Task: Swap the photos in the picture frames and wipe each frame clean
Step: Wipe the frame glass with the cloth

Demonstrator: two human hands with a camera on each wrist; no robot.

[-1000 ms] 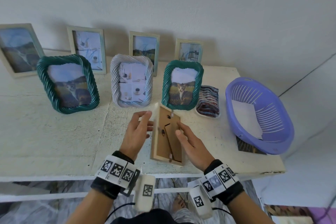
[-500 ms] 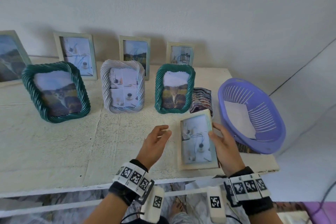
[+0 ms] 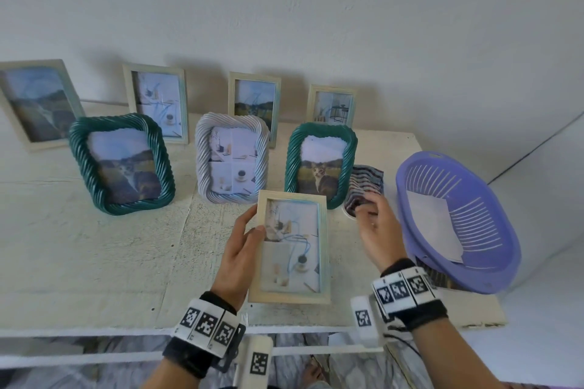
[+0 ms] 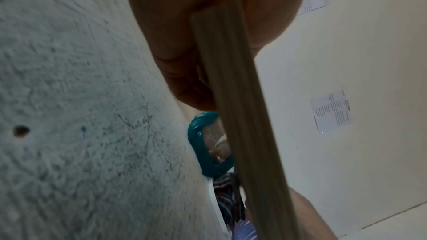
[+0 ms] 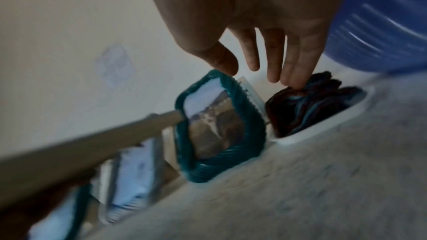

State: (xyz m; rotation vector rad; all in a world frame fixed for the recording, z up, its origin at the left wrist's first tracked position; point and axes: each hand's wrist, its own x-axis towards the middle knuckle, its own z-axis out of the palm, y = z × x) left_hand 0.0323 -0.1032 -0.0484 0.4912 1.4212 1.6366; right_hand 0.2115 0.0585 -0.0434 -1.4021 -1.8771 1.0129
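My left hand (image 3: 254, 221) holds a cream wooden picture frame (image 3: 294, 249) by its left edge, thumb on the glass and fingers behind. The frame faces me, just above the table's front, with a pale still-life photo inside. In the left wrist view I see only the frame's edge (image 4: 242, 116) running out of my palm. My right hand (image 3: 368, 208) is off the frame, out to the right. Its straight fingers (image 5: 298, 72) touch a striped cloth (image 3: 366, 183) lying in a shallow white dish (image 5: 323, 125).
A purple basket (image 3: 458, 221) holding white paper stands at the table's right end. Two green twisted frames (image 3: 121, 164) (image 3: 320, 164) and a white twisted one (image 3: 232, 158) stand mid-table. Several wooden frames (image 3: 254, 101) lean on the wall. The table's front edge (image 3: 94, 330) is close to me.
The wooden frame went from back-up to face-up. My right hand let go of its right edge and moved to the striped cloth, while my left hand took hold of the left edge.
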